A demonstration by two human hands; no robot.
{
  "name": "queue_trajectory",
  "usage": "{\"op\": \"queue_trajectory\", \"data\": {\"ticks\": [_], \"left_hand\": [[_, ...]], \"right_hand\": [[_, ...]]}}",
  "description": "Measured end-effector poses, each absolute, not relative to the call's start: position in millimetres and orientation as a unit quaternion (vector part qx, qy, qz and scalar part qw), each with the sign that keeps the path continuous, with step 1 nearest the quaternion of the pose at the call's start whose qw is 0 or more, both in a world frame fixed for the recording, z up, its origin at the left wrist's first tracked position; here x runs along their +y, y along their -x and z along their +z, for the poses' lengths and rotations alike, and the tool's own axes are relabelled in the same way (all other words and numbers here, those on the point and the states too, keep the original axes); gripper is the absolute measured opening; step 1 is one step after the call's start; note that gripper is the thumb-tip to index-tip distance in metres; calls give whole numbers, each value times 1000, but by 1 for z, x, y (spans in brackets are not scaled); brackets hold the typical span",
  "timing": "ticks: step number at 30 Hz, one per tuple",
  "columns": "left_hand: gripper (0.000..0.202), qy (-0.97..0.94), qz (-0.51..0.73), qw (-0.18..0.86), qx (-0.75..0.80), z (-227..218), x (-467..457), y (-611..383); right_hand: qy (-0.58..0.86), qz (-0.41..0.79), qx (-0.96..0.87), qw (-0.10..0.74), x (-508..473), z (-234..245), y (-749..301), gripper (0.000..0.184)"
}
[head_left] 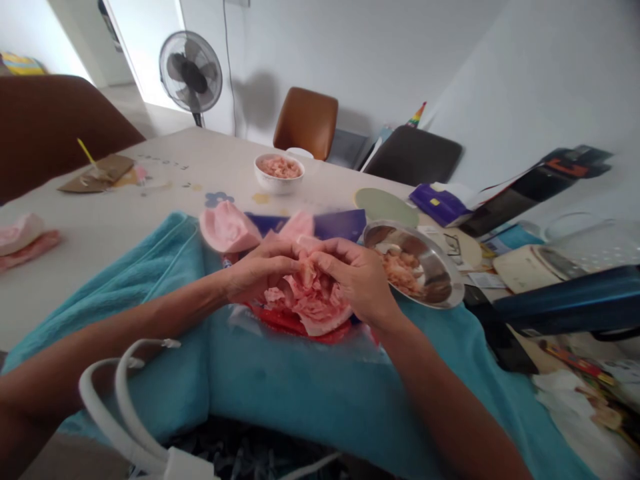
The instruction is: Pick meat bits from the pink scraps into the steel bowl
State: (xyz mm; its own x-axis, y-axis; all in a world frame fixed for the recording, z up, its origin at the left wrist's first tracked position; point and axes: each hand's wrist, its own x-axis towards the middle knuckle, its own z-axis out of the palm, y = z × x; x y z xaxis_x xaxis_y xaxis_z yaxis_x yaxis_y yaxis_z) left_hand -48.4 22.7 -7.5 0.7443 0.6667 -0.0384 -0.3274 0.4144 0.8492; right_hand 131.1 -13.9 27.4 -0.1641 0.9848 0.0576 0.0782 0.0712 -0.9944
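Observation:
My left hand (263,268) and my right hand (364,277) meet over the near edge of the table, thumbs and fingertips pinched on a small pinkish piece of pomelo flesh (307,273). Just beneath them lies a heap of crumpled pink pomelo membrane (323,312) on a red and clear plastic wrapping (280,323). Thick pink pomelo peel (230,227) rests behind my left hand. To the right of my right hand, a steel bowl (450,287) holds loose pieces of flesh. Curled fingers hide part of what I hold.
A white bowl (279,185) full of pink flesh stands farther back. A teal towel (240,380) covers the near edge. White cables (107,407) loop at lower left. At right are a blue bottle (565,300) and a purple pack (440,203); more peel (23,237) lies far left.

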Motion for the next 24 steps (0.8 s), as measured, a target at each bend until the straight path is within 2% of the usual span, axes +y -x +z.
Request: {"op": "queue_trajectory", "data": {"ticks": [5, 10, 13, 17, 19, 24], "left_hand": [[10, -435, 295, 829, 191, -6, 22, 49], [13, -433, 314, 819, 209, -7, 23, 48], [17, -444, 343, 788, 253, -9, 23, 46], [20, -511, 373, 707, 315, -10, 21, 44], [22, -547, 385, 662, 338, -11, 21, 43], [29, -580, 414, 619, 329, -16, 21, 42]], "right_hand": [[473, 447, -599, 466, -15, 24, -130, 12], [482, 332, -664, 465, -9, 11, -130, 9], [493, 257, -694, 458, -3, 9, -135, 11], [523, 124, -669, 513, -4, 16, -141, 10], [524, 137, -661, 519, -9, 20, -139, 7], [491, 260, -713, 428, -16, 19, -130, 10]]}}
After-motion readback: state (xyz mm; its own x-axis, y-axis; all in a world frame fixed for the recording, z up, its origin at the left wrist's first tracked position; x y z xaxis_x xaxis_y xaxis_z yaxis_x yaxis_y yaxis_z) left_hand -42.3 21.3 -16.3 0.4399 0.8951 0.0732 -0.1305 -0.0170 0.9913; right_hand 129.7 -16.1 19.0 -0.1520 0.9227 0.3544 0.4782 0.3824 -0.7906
